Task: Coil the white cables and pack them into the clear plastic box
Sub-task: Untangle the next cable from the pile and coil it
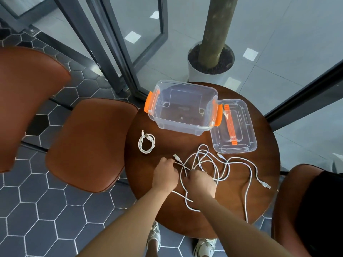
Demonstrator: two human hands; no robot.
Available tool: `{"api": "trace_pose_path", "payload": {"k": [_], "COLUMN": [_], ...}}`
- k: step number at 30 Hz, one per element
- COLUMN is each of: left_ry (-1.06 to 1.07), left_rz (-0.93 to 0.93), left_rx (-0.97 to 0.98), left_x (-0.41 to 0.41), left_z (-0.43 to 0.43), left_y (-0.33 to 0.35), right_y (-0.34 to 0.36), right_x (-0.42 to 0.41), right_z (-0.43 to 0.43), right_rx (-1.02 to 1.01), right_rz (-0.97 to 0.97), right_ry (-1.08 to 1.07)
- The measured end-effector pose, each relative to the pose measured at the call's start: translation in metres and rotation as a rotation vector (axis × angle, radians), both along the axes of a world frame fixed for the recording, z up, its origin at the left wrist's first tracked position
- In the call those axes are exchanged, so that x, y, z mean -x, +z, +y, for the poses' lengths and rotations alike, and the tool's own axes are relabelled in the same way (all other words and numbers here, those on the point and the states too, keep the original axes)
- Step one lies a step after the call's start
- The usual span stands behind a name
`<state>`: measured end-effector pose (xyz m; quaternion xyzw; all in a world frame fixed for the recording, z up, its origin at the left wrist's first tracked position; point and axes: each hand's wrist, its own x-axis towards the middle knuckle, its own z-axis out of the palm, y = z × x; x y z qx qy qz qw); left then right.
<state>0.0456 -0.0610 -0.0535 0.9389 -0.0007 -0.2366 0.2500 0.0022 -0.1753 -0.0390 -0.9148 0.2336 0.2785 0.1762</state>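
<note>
White cables (213, 164) sprawl tangled across the near side of the round table (263, 164). One coiled cable (146, 143) lies to the left, near the clear plastic box (185, 84). The left hand (164, 172) pinches a strand beside a plug, and the right hand (201, 182) curls round crossing strands. The cables look light, limp and springy, so they are probably best held near a plug.
</note>
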Motion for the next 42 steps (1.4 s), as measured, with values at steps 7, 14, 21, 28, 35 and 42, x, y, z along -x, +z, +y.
{"api": "trace_pose_path", "payload": {"k": [7,14,21,28,35,42], "left_ry": [0.110,0.637,0.729,0.587,0.093,0.052], "left_rz": [0.189,0.455,0.486,0.435,0.420,0.292], "left_rx": [0.131,0.834,1.299,1.552,1.075,0.852], "left_x": [-0.006,0.000,-0.008,-0.024,-0.006,0.017], "left_z": [0.008,-0.009,-0.010,0.022,0.045,0.036], "left_y": [0.006,0.065,0.162,0.264,0.309,0.311], "right_y": [0.012,0.061,0.135,0.191,0.245,0.321], "right_x": [0.010,0.017,0.019,0.037,-0.004,-0.027], "right_z": [-0.014,-0.019,-0.016,-0.046,-0.081,-0.050], "right_rx": [-0.116,-0.338,-0.679,-0.757,-0.413,-0.737], "right_rz": [-0.053,-0.446,-0.568,-0.418,-0.297,-0.535], "right_ry": [-0.166,-0.177,-0.278,0.178,0.335,0.054]}}
